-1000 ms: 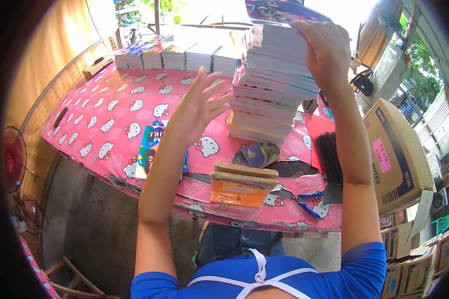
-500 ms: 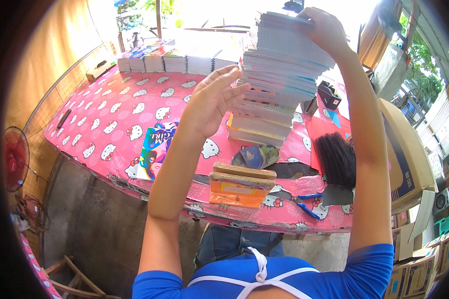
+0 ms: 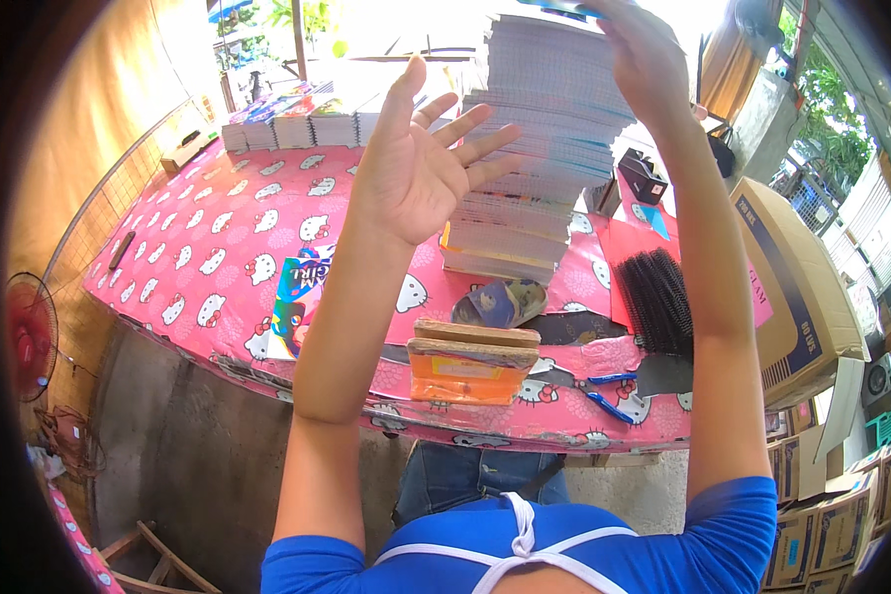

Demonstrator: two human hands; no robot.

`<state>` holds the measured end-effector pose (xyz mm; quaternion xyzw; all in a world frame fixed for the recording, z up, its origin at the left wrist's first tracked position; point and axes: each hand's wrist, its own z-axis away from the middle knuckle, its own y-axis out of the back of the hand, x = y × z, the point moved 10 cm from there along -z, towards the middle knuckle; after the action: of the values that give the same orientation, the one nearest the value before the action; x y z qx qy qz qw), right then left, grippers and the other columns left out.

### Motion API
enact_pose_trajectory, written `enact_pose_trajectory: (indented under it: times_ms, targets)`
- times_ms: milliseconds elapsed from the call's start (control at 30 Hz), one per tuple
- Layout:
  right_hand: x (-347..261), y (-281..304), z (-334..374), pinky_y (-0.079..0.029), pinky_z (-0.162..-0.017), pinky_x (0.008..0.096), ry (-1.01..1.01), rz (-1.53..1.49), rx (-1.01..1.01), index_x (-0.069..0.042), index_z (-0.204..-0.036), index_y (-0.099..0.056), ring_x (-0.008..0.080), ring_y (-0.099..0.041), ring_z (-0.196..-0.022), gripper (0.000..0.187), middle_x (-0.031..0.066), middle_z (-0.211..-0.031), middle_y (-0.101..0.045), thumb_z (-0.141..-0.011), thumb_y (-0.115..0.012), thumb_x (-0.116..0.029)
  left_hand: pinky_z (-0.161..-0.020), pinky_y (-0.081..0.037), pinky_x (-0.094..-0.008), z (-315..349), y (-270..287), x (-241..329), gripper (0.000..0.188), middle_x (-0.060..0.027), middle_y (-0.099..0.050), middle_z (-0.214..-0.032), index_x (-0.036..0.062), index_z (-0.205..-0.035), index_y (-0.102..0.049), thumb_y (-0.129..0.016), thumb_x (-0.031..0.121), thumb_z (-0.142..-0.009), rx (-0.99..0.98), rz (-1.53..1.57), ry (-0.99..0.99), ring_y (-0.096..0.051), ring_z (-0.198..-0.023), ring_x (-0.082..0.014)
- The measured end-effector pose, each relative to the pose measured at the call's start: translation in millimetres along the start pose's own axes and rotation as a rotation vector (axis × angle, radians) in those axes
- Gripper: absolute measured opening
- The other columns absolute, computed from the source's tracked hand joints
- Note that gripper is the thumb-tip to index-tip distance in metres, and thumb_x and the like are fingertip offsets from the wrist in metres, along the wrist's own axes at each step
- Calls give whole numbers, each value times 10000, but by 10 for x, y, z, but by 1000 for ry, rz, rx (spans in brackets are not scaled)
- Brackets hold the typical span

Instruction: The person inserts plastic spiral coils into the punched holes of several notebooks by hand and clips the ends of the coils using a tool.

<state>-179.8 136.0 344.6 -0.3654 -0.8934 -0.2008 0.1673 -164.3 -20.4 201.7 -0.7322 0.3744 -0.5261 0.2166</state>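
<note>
A tall, leaning stack of spiral-bound notebooks point(image 3: 540, 129) rises from the pink patterned tabletop. My left hand point(image 3: 431, 163) is open in front of its left side, fingers spread, holding nothing. At the top right of the stack, my right hand point(image 3: 648, 59) is closed on the edge of a blue-covered notebook point(image 3: 564, 8). The picture's upper edge cuts off part of that notebook and hand. A colourful notebook point(image 3: 292, 307) lies flat beside my left forearm.
Two wooden blocks with orange sides point(image 3: 465, 376), blue-handled pliers point(image 3: 609, 396) and black binding coils point(image 3: 653, 302) are near the front edge. A row of notebooks point(image 3: 292, 129) lines the back. A black box point(image 3: 643, 178) and large carton point(image 3: 787, 297) stand at the right.
My left hand has risen and spread its fingers. My right hand has moved up, and a blue notebook now shows at its fingers above the stack. The view has shifted slightly.
</note>
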Motion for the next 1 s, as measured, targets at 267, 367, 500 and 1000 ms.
enact_pose_trajectory:
  times_ms: [267,367,500,1000]
  targets:
    - [154,-416,169,-506,-849,350,-68,113,-292,-123,-1151,-619,276,-637,-944,336,67,-1089,-657,-829,-549,-57,-925,-468,-549,43,171,-61,896,-239,-390,-1290,-27,-1427,-124,-622,450,-855,49,58,88,-508,-1135,-443]
    - [-1029,-38,486,-476,-910,362,175,-194,-220,-104,-1143,-620,292,-606,-1032,389,89,-1126,-638,-762,-599,-27,-855,-523,-467,28,438,71,581,-207,-542,-1149,-31,-1298,-363,-613,303,-894,118,-100,26,-599,-1008,-347]
    - [-1077,343,1132,-353,-1040,416,-321,-449,-279,-9,-1225,-551,294,-495,-1209,567,159,-1218,-573,-698,-745,-80,-676,-560,-306,448,397,156,202,-60,-655,-822,-25,-1023,-593,-656,79,-861,117,-456,-164,-650,-715,-144]
    - [-1852,7,3651,-389,-990,357,-1199,-805,-628,25,-1320,-391,262,-471,-1208,620,195,-1303,-484,-766,-665,-27,-1073,-300,-393,1441,1153,-372,837,-144,-407,-1349,7,-1372,-324,-805,108,-694,395,-985,-305,-420,-1251,-290]
